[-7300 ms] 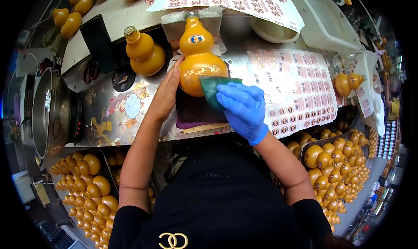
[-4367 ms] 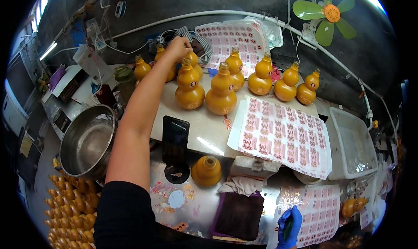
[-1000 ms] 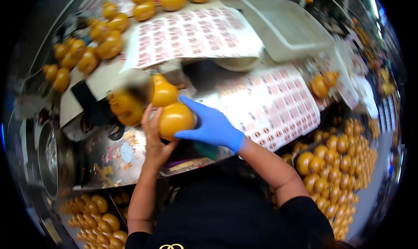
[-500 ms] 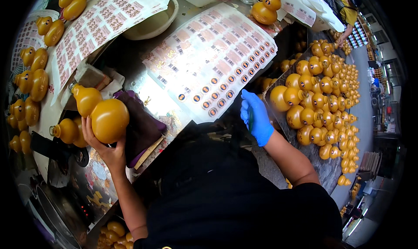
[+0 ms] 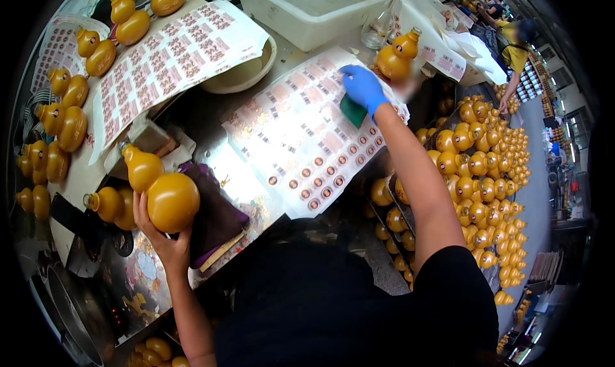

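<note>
One blue-gloved right hand (image 5: 364, 88) has moved from beside the sticker sheet (image 5: 304, 133) to over its far part, bringing those stickers within reach; a green piece (image 5: 353, 112) shows beneath, and whether the fingers pinch anything cannot be told. The left hand (image 5: 168, 245) keeps its fingers around the gourd-shaped bottle (image 5: 172, 200), beside the dark cloth (image 5: 211, 216) on the worktop (image 5: 221, 158). Another bottle (image 5: 109, 203) crowds its left side; a decorated bottle (image 5: 394, 60) stands near the glove.
</note>
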The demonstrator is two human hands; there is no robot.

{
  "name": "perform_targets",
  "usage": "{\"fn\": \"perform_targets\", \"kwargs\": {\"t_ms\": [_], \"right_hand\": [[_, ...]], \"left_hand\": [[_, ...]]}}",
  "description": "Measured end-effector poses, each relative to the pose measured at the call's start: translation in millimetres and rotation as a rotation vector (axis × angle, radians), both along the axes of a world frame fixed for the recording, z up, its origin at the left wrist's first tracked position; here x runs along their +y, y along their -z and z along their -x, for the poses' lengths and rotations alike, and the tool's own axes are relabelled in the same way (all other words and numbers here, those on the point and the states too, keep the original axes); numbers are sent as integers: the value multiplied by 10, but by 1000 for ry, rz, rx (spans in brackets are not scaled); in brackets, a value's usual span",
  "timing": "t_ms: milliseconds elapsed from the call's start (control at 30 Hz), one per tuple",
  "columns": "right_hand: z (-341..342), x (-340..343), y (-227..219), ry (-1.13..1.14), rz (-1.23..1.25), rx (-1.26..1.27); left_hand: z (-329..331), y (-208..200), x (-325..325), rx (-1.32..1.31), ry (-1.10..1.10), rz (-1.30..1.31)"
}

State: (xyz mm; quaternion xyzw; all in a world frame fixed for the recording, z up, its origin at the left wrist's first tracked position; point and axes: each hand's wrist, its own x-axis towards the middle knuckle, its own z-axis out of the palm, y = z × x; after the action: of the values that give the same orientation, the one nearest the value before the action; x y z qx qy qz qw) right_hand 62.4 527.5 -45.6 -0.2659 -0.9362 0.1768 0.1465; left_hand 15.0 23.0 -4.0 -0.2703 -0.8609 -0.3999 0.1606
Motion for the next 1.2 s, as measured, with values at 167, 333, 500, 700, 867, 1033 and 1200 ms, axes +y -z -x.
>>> {"fn": "perform_targets", "kwargs": {"t_ms": [167, 333, 500, 700, 867, 1033, 1200], "right_hand": [[217, 512, -302, 381, 1, -442], [247, 642, -343, 209, -2, -524], [223, 684, -286, 194, -25, -586], [155, 908, -155, 146, 73, -464], [-54, 906, 87, 142, 215, 0], [-40, 1017, 417, 143, 183, 362], [-160, 1065, 373, 188, 157, 660]], "left_hand": [[-1, 61, 0, -16, -19, -16], [-20, 72, 19, -70, -45, -51], [-24, 52, 10, -61, -42, -25], [-4, 78, 32, -71, -28, -56], [10, 61, 40, -67, -26, -51], [-31, 128, -77, -78, -37, -65], [106, 56, -72, -31, 55, 5]]}}
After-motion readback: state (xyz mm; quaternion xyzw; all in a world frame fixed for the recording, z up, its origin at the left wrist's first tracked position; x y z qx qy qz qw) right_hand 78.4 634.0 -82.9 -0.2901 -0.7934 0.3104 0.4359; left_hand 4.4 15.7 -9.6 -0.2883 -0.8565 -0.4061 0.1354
